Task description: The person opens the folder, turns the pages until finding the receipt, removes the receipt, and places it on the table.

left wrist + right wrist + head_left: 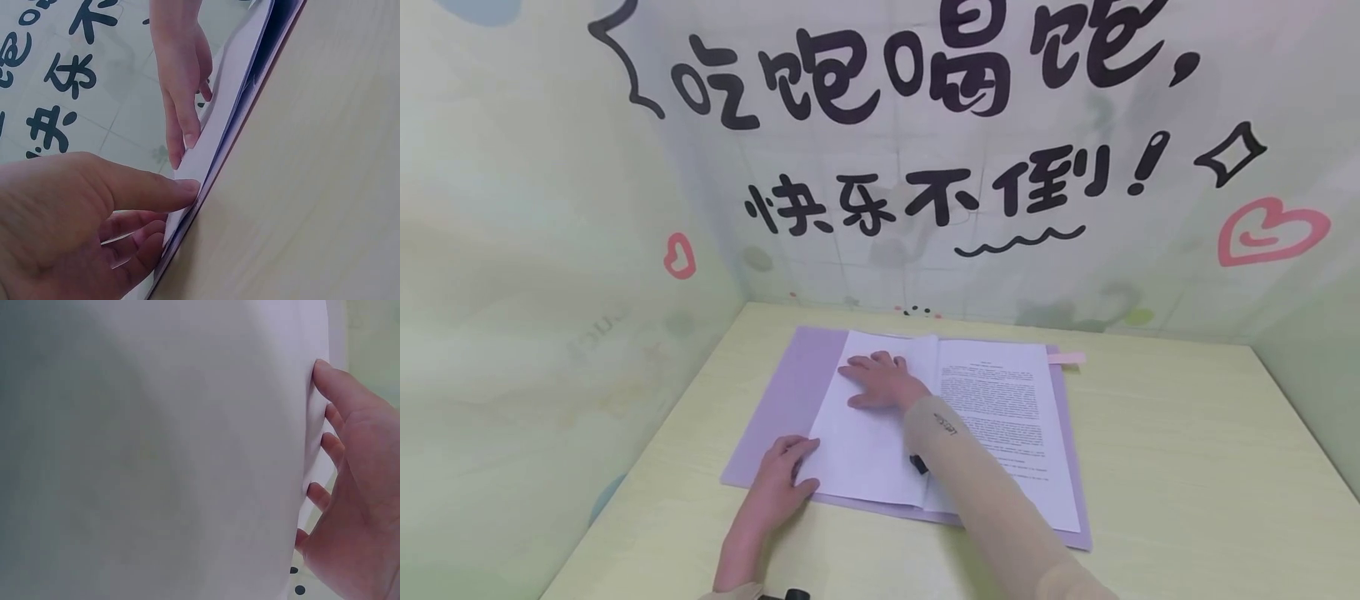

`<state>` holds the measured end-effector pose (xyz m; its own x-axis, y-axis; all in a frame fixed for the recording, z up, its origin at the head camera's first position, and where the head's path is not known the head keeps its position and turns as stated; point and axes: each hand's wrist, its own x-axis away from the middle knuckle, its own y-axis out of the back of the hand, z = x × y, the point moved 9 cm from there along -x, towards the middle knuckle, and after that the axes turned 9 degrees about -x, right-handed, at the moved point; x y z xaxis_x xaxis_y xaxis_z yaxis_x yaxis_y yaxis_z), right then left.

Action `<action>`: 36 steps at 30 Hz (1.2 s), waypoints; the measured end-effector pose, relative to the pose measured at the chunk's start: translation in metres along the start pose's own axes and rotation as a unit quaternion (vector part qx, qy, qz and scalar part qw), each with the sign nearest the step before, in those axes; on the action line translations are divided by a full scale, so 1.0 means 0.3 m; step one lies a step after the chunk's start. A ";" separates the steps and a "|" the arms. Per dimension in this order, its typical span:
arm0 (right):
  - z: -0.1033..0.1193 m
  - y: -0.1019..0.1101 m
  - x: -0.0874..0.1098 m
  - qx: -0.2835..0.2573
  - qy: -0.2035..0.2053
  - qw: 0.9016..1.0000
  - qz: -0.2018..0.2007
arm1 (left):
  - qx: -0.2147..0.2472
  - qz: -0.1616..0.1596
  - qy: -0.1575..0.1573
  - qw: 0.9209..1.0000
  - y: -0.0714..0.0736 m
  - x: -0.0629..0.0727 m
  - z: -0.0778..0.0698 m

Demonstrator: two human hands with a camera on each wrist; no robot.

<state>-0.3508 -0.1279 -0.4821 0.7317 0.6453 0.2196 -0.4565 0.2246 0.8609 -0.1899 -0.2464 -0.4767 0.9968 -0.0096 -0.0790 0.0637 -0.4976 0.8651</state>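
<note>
A booklet in a purple folder (805,354) lies opened on the table. Its left page (857,467) is blank white, and its right page (992,400) carries printed text. My right hand (883,382) rests with spread fingers on the upper part of the blank page; in the right wrist view its fingertips (322,369) touch the paper. At the lower left corner of that page is my left hand (782,483). The left wrist view has its thumb (184,192) on the paper near the edge, with the other fingers bent beside the page's side.
A pink tab (1067,359) sticks out past the folder's right side. The pale wooden table (1187,467) extends right of the folder. Behind stands a fabric wall (925,275) with black lettering, and another wall (550,375) rises along the left.
</note>
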 end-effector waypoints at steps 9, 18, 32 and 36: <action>0.006 0.008 -0.001 0.004 0.001 1.000 -0.008 | -0.006 0.005 -0.006 1.000 0.006 -0.009 -0.008; 0.009 0.030 0.000 -0.007 0.007 1.000 -0.029 | -0.008 0.003 -0.007 1.000 0.011 -0.014 -0.010; -0.083 0.206 0.129 -0.156 0.037 0.980 -0.116 | 0.000 0.000 -0.006 1.000 0.006 -0.007 -0.008; -0.126 0.258 0.184 -0.177 0.030 0.973 -0.144 | 0.000 -0.001 -0.007 1.000 0.008 -0.006 -0.009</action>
<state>-0.3648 -0.0472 -0.4206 0.8295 0.5568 -0.0433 -0.3900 0.6330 0.6688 -0.1913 -0.2454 -0.4731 0.9959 -0.0200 -0.0879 0.0664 -0.4970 0.8652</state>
